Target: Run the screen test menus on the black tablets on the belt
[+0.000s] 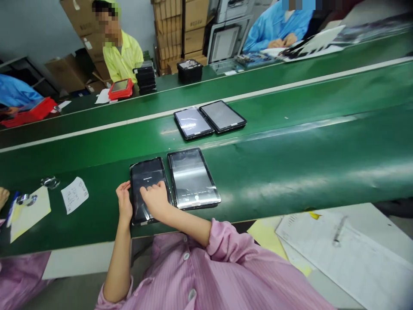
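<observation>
In the head view, the dark tablet [150, 170] lies flat, screen up, near the front edge of the green worktop [274, 172], directly in front of the person. Its screen is nearly black, with a short line of small white text and a little ring below it. The left hand [124, 206] is loosely open against the left edge of this tablet, with nothing in its grasp. The right hand [158, 200] reaches over the same screen, fingers bent and 1 finger pointing towards the glass; whether the tip touches, I cannot tell. How far that hand is closed is also unclear.

A 2nd tablet [192, 176] with a lit grey screen lies just to the right. Farther across the worktop, 2 more tablets [194, 122] lie close side by side, screens up. On the left are a white paper slip [75, 196] with handwriting and a pale yellow sheet [34, 215]; printed papers [322, 245] lie at the lower right. Across the bench, a person in yellow [122, 56] is near a black stack [145, 77] and a red stack [121, 89]
</observation>
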Demonstrator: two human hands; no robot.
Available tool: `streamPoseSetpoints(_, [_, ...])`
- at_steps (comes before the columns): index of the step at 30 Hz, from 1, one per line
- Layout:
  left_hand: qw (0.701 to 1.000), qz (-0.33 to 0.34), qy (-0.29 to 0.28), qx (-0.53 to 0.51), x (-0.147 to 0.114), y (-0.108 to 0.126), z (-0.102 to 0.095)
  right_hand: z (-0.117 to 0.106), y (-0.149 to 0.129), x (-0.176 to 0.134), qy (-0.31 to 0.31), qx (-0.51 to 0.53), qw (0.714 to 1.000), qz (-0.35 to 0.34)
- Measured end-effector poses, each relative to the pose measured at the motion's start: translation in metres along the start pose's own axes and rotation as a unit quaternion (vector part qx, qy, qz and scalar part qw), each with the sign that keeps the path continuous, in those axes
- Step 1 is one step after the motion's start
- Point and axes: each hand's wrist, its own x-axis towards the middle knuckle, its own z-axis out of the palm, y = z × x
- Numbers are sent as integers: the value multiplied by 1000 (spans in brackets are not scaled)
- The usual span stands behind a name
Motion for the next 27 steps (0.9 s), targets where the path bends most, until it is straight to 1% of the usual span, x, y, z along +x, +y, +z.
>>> streamPoseSetpoints(3, [1000,-1,-3,6,0,-5,-1,1,-1,3,-5,0,1000,17])
streamPoseSetpoints(6, [1000,0,3,12,3,-13,-2,0,10,11,-46,8,998,42])
streamPoseSetpoints(8, [1000,-1,5,14,5,-18,-3,-4,27,17,-71,27,995,71])
streamPoseSetpoints(9, [1000,-3,5,14,6,-19,-3,-8,39,19,-75,49,992,93])
streamPoseSetpoints(10, [1000,-7,3,13,7,-20,-3,-13,56,20,-62,92,985,129])
streamPoseSetpoints(11, [1000,-12,-1,14,7,-21,-3,-20,75,20,-32,149,973,173])
streamPoseSetpoints(12, [1000,-17,-7,16,7,-20,-3,-28,98,20,5,211,953,219])
streamPoseSetpoints(13, [1000,-22,-11,19,6,-19,-4,-37,125,18,68,289,915,274])
streamPoseSetpoints(14, [999,-28,-16,27,5,-17,-6,-48,153,15,120,323,886,309])
streamPoseSetpoints(16, [997,-40,-22,67,5,-10,-9,-72,214,7,197,349,847,351])
streamPoseSetpoints(18, [990,-43,-32,128,10,3,-9,-96,273,-3,267,385,789,396])
streamPoseSetpoints(19, [987,-40,-42,148,14,12,-6,-108,299,-8,291,411,759,413])
streamPoseSetpoints(20, [986,-39,-58,149,20,23,2,-119,322,-12,307,438,730,424])
streamPoseSetpoints(21, [989,-42,-80,120,29,35,14,-129,342,-14,315,467,704,432])
streamPoseSetpoints(22, [990,-57,-110,63,39,49,31,-139,359,-14,317,496,681,435])
streamPoseSetpoints(23, [985,-87,-146,-9,51,63,53,-148,373,-12,316,523,660,436])
streamPoseSetpoints(24, [969,-131,-186,-94,64,78,80,-156,384,-8,313,548,642,435])
streamPoseSetpoints(25, [942,-188,-227,-162,79,92,111,-162,393,-2,309,570,626,433])
streamPoseSetpoints(26, [910,-254,-257,-205,95,104,145,-168,399,5,308,589,611,430])
streamPoseSetpoints(27, [880,-320,-270,-225,110,115,180,-172,404,12,314,604,600,421])
